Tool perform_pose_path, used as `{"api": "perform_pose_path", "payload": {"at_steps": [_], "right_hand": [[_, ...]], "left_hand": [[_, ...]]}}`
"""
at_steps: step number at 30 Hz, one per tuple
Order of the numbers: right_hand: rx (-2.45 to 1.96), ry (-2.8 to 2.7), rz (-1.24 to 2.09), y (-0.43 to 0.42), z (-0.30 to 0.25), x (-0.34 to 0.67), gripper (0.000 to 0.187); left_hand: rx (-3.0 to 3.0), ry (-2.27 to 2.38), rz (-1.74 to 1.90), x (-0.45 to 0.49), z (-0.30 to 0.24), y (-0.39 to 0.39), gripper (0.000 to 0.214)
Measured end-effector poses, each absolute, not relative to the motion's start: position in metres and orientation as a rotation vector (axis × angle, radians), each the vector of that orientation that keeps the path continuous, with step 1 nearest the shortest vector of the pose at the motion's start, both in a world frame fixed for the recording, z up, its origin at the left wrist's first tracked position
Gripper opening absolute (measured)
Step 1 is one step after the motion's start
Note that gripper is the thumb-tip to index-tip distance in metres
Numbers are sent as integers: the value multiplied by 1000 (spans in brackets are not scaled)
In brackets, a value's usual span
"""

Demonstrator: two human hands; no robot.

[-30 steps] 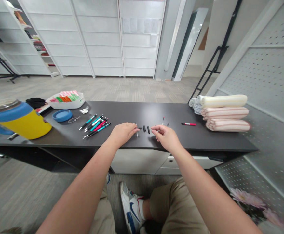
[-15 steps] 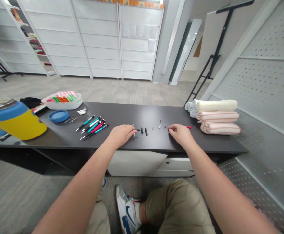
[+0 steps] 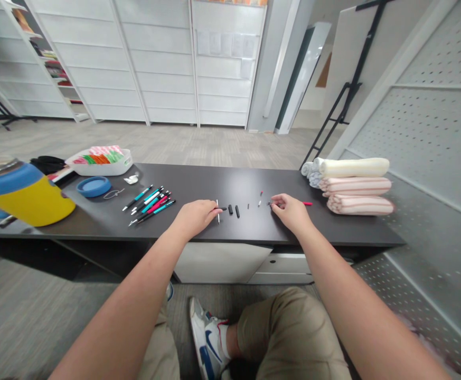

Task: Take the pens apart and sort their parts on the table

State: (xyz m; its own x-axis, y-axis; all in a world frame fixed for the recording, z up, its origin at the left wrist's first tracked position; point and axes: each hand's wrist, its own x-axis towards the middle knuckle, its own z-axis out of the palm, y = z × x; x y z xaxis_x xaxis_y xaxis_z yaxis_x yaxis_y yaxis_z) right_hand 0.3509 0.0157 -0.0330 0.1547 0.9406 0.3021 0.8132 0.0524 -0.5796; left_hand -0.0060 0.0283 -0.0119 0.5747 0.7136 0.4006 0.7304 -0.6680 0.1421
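Note:
My left hand (image 3: 195,217) rests low over the dark tabletop, thumb and fingers pinched on a slim black pen part (image 3: 222,209). A thin white rod (image 3: 218,217) lies by those fingertips. Just right of them are two short black pieces (image 3: 231,209) (image 3: 237,211). Farther right come a tiny dark piece (image 3: 248,206), a small white piece (image 3: 259,203) and a small red piece (image 3: 261,193). My right hand (image 3: 290,212) is closed, its fingertips together at a small dark pen part (image 3: 269,203), mostly covered. A red pen piece (image 3: 308,203) sticks out beyond that hand.
Several pens (image 3: 151,205) lie in a group on the left of the table (image 3: 214,179). Beyond them are a blue lid (image 3: 94,186), a white tray (image 3: 107,168) of wrapped items and a yellow-blue jug (image 3: 28,195). Rolled towels (image 3: 357,186) are stacked at the right end.
My right hand has shifted slightly left and its fingertips have met the small dark part that lay apart from them. My left hand keeps its pinch. The view tilted slightly.

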Motion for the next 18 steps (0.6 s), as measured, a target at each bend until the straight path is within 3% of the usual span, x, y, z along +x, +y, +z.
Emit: {"api": "perform_pose_path", "payload": {"at_steps": [12,18], "right_hand": [[-1813,-1567,172,12,-28,345,16],[-1632,-1445,162,-34,3,300,24]], "left_hand": [[-2736,-1281,-604,-5,-9,27,37],[-2729,-1278,-605,-5,-9,26,37]]}}
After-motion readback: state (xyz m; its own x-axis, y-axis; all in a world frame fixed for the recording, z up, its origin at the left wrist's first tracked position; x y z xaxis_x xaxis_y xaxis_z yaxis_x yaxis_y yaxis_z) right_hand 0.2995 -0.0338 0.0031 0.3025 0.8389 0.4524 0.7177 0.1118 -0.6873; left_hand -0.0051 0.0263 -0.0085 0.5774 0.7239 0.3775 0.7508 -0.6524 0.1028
